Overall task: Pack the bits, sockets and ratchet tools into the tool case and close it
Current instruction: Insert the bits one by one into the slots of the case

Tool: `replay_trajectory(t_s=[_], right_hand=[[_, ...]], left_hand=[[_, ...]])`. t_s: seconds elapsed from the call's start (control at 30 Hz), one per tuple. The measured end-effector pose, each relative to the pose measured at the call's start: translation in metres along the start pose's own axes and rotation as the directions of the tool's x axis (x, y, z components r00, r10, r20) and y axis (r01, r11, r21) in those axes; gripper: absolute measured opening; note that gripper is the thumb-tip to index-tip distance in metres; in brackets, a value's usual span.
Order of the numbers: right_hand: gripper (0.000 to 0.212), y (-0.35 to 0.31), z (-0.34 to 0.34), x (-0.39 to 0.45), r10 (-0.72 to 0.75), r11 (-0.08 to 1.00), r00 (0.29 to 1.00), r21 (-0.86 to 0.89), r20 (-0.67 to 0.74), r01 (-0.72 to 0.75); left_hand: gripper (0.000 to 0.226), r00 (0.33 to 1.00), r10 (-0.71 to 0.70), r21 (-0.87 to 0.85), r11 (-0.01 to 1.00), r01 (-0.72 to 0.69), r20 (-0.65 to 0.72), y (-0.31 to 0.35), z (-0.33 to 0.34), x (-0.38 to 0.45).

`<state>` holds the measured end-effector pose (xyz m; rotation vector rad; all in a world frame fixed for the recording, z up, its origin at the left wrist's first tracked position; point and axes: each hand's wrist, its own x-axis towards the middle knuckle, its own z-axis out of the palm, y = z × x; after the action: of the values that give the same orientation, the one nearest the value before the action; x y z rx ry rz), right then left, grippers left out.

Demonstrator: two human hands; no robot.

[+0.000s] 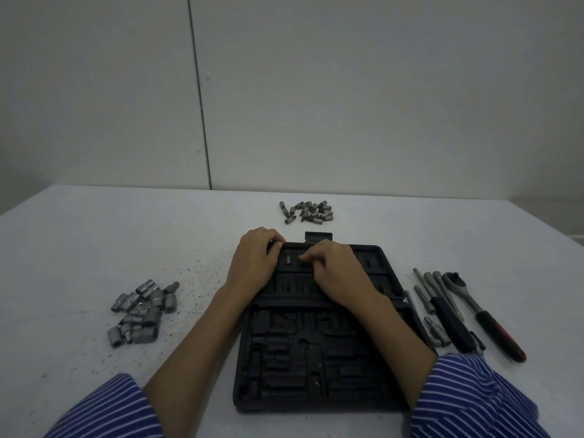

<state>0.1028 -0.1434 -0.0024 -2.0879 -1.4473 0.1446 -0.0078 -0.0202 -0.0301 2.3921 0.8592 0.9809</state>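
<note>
Left hand (254,260) grasps far-left rim of open black plastic tool case (316,352) mid-table, right hand (336,275) pinches small grey bit (303,259) into far row.

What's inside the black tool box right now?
The tool case holds mostly empty molded slots. One small bit sits in the top row. The left hand and right hand cover part of that row, so anything beneath them is hidden.

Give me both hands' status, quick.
Left hand: gripping the far edge of the tool case.
Right hand: fingers curled onto a bit slot; contents hidden.
</note>
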Motion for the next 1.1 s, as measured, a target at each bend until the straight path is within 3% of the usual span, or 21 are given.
replay_trajectory(t_s=[1.1], right_hand=[[0.032, -0.0083, -0.0015, -0.0029, -0.067, 0.987, 0.997, -0.150, -0.033, 0.062]], left_hand=[[0.013, 1.000, 0.020, 0.005, 1.000, -0.020, 0.006, -0.0014, 0.0007, 0.0029]])
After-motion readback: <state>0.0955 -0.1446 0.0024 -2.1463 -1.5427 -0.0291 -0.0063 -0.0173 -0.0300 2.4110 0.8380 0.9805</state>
